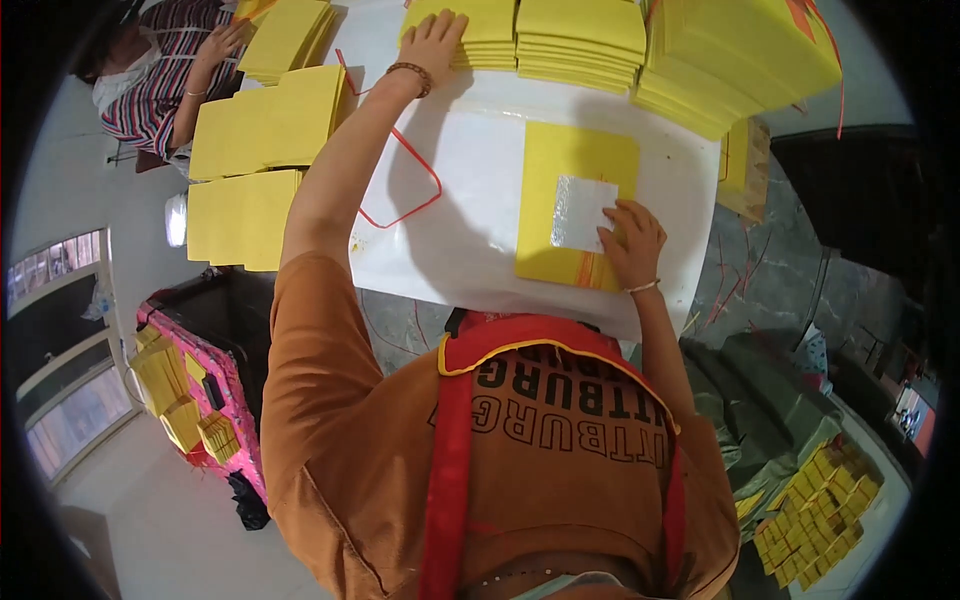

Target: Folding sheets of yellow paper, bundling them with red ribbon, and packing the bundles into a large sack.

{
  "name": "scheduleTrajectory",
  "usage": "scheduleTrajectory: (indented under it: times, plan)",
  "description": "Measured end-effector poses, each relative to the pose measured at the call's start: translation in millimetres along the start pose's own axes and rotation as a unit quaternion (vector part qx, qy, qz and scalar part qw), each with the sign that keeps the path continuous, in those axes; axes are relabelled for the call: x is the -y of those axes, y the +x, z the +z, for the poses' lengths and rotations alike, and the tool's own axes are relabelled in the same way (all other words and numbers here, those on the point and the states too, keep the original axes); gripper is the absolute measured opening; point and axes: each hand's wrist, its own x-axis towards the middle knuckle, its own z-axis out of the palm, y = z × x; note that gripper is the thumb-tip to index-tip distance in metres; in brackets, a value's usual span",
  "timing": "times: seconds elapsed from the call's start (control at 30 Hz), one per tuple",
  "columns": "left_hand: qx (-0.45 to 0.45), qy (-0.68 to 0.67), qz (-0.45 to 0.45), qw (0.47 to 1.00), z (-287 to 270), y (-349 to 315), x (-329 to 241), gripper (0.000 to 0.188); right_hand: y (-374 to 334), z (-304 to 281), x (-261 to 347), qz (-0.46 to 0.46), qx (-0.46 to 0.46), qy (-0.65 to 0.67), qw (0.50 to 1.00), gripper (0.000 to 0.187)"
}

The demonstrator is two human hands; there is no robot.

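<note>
My left hand [435, 48] reaches to the far side of the white-covered table, its fingers spread over the near left corner of a stack of yellow paper sheets [480, 22]. On the table before me lies a yellow rectangular sheet or thin bundle [540, 235] with orange marks near its lower edge. A shiny whitish rectangular piece [583, 212] rests on top of it. My right hand [632, 245] touches the right edge of that piece, fingers apart and slightly bent. Whether its fingertips grip the edge cannot be made out.
More yellow stacks [580, 45] line the far edge, with a taller pile [740, 50] at right. Others [245, 220] stand at left. A red cord [438, 185] loops across the white table [460, 240]. Another person [165, 85] sits at far left. Small yellow bundles [815, 510] lie lower right.
</note>
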Motion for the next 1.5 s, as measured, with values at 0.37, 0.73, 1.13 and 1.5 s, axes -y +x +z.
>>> scheduleTrajectory:
  times: [0.37,0.73,1.13,1.5]
  plan:
    - [0.022,-0.235,0.274,0.932,-19.9,-168.1,-192.6,0.049,3.6,14.4,-21.1,0.007,-0.04,0.023,0.999,0.021]
    - [0.02,-0.366,0.262,0.893,-10.7,-177.0,-190.9,0.014,1.7,15.8,-26.9,0.03,-0.02,0.076,0.996,0.02]
    - [0.169,-0.487,0.153,0.843,-11.1,-158.5,-186.9,0.015,4.1,21.1,-35.0,0.062,0.001,0.123,0.991,0.022]
    - [0.286,-0.554,0.017,0.781,-1.7,-151.0,-183.1,0.016,-8.9,-20.9,-32.1,0.114,0.046,0.446,0.886,0.032]
